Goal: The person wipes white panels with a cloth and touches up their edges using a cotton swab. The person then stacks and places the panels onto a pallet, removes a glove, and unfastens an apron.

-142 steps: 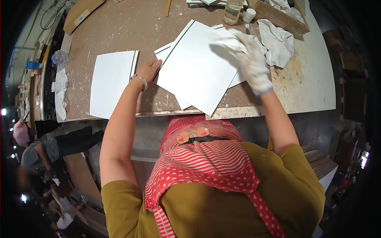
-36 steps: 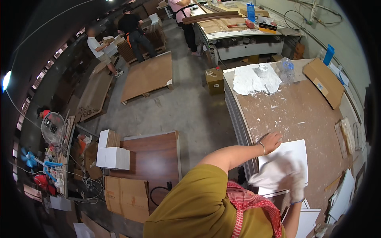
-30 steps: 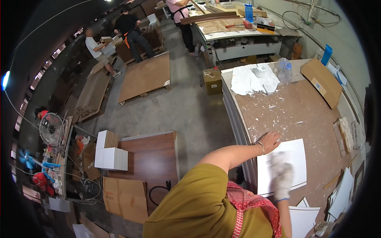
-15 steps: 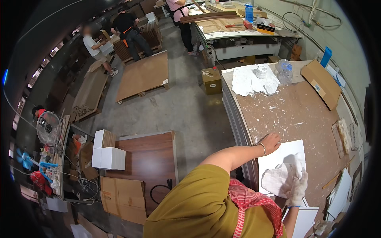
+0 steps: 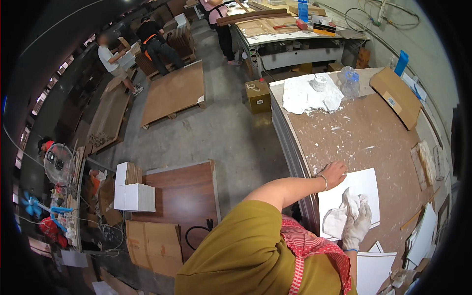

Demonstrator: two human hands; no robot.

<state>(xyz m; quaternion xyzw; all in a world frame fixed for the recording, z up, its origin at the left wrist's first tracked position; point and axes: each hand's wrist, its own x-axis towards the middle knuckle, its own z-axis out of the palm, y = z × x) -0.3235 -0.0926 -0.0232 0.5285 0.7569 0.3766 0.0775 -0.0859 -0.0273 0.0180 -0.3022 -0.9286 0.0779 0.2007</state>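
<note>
A white rectangular panel [image 5: 363,184] lies on the brown bench top in front of me. My right hand [image 5: 358,223], in a whitish work glove, presses a crumpled white cloth [image 5: 335,221] onto the panel, fingers closed over part of it. Bare and wearing a bracelet at the wrist, my left hand [image 5: 334,173] rests at the panel's far left corner, fingers laid down on the bench and partly hidden. More white panels [image 5: 376,270] lie nearer to me, beside my right forearm.
The bench [image 5: 339,142] carries white scraps, a white sheet [image 5: 300,93] with a small tub [image 5: 319,82], a clear plastic bottle [image 5: 350,83] and an open carton [image 5: 396,98]. A square tin [image 5: 258,97] stands on the floor. Stacked white boxes [image 5: 135,196] are at left; other people work farther off.
My gloved right hand has moved away from me and left across the panel, bunching the cloth. My left hand stays at the corner. The whole view has shifted slightly.
</note>
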